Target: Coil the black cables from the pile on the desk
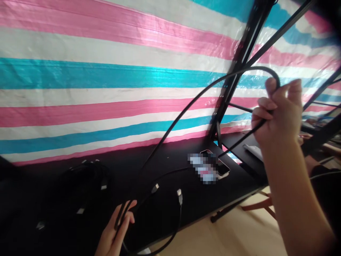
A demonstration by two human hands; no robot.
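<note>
A black cable (186, 108) arcs between my two hands above a black table. My right hand (279, 110) is raised at the right, its fingers closed around the cable. Low in the view, my left hand (119, 222) grips cable strands that run between its fingers. One USB plug (179, 195) hangs on a loop of cable near the table's front edge. Another USB plug (155, 188) is close to the left hand. At the left lies a dark pile of coiled cables (87, 177) with several pale plugs; its outline is hard to make out.
The black table (128, 153) stands against a striped plastic sheet (106, 74). On it are a phone (223, 168) and a partly blurred patch. A black metal frame (234, 78) rises at the right. Beyond are a wooden stool (259, 205) and another person's arm (330, 147).
</note>
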